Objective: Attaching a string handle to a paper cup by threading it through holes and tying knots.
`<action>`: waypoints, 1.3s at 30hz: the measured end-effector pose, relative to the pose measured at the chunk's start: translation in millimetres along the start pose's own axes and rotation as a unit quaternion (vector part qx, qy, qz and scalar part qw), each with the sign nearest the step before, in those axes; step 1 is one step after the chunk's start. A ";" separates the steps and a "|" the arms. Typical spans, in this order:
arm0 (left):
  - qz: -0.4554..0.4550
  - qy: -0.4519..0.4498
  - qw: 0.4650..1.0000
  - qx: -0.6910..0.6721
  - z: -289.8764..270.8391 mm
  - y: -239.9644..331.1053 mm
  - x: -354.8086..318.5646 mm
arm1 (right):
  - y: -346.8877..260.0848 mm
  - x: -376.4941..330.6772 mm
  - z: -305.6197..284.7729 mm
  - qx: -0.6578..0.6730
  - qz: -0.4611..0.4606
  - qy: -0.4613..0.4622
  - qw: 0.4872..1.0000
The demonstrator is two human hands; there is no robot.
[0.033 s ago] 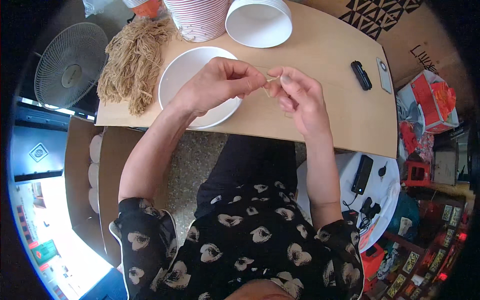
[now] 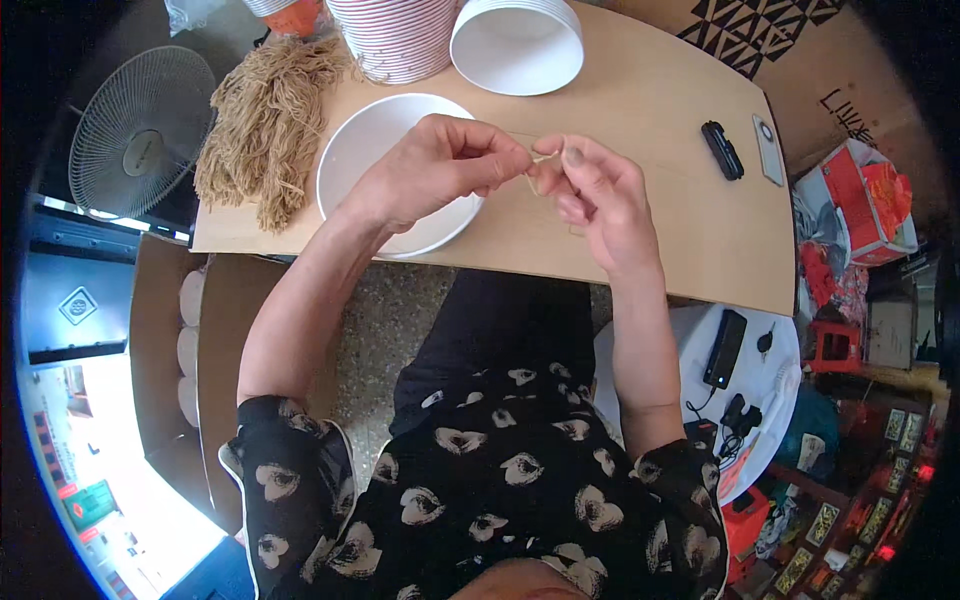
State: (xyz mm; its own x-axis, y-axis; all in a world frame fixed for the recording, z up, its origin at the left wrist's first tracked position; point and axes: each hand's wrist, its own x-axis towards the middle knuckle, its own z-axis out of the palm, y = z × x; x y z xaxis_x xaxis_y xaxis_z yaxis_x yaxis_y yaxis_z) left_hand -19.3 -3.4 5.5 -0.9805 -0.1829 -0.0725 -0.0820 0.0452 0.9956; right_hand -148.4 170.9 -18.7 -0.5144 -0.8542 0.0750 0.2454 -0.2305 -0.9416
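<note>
A thin tan string (image 2: 535, 174) runs between my two hands over the table. My left hand (image 2: 440, 168) pinches one part of it between thumb and forefinger. Close by on the right, the bent fingers of my right hand (image 2: 598, 190) hold it too, with the thumb on top. Beneath my left hand stands a white bowl (image 2: 343, 165), its right side partly covered by that hand. A heap of tan strings (image 2: 265, 125) lies to the left of the bowl, spilling over the table's edge.
A tall stack of white bowls (image 2: 398, 40) and a tipped white bowl stack (image 2: 518, 50) stand at the back of the table (image 2: 640, 120). On the right lie a black device (image 2: 722, 150) and a phone-like slab (image 2: 768, 150). A fan (image 2: 142, 150) and cardboard box (image 2: 225, 340) are left.
</note>
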 end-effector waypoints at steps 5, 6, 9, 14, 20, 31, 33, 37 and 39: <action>-0.021 0.009 1.000 0.011 3.6 6.3 -0.6 | -0.2 -3.7 5.3 -0.099 -0.026 0.035 0.994; -0.022 0.008 1.000 0.012 4.3 6.3 -0.5 | 0.1 -3.6 4.4 -0.115 -0.055 0.036 0.991; -0.008 0.006 1.000 0.024 4.4 3.4 0.6 | -2.7 -3.5 2.0 -0.141 -0.076 0.041 0.986; -0.009 -0.009 0.999 0.048 1.0 4.4 0.3 | -4.0 -5.3 0.9 -0.213 -0.091 0.036 0.972; -0.046 -0.071 0.994 0.072 -4.7 18.0 2.6 | -13.6 0.1 -10.1 -0.285 -0.140 0.008 0.948; -0.050 -0.077 0.996 -0.015 -9.9 14.7 4.0 | -22.3 3.9 -16.4 -0.382 -0.230 -0.062 0.893; -0.044 -0.072 0.995 -0.049 -9.3 12.0 2.8 | -21.1 1.0 -12.2 -0.392 -0.211 -0.036 0.895; -0.043 -0.064 0.993 -0.089 -9.1 7.7 1.2 | -16.0 1.1 -2.3 -0.488 -0.252 0.059 0.833; -0.041 -0.059 0.993 -0.092 -9.2 7.7 0.4 | -9.2 4.1 0.1 -0.467 -0.268 0.085 0.838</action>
State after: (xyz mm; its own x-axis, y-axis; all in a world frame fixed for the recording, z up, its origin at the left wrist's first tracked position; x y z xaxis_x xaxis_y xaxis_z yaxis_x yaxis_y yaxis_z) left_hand -18.6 -12.2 13.7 -0.9870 -0.0620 -0.1485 -0.1381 -0.1475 0.9794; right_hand -152.7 169.4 -9.7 -0.4751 -0.6474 0.5960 -0.7681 -0.0253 -0.6398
